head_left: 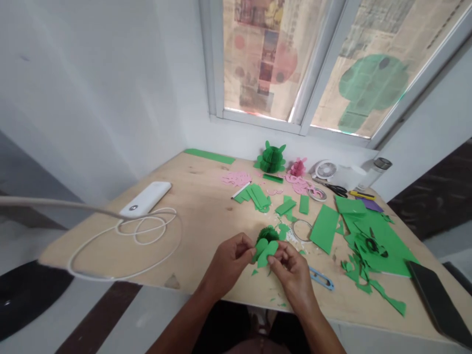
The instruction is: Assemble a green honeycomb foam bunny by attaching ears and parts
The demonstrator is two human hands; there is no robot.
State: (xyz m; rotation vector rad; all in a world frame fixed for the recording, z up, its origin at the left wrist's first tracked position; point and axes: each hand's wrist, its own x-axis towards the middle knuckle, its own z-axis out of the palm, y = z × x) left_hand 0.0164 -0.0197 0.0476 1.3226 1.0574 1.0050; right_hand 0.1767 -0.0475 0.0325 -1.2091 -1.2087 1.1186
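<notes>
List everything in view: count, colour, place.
Leaf-shaped papers: two, green, front centre
Pleated paper: one, green, behind them
Paper figures: two, green and pink, back
Paper pieces: many, green, centre, right, back left
Paper scraps: many, pink, near figures
Sheet: one, purple, right
Pen: one, white, centre
Rings: two, greyish, right
Scissors: two, dark, right
Slim tool: one, blue, front right
Yellow tool: one, yellow, back right
Fan: one, white, back
Bottle: one, clear, back right
Phone: one, black, right edge
Boxy device: one, white, left
Cable: one, white, left
Table: one, wooden, beneath
Window: one, pale, behind
Left hand: one, bare, pinching paper
Right hand: one, bare, pinching paper
</notes>
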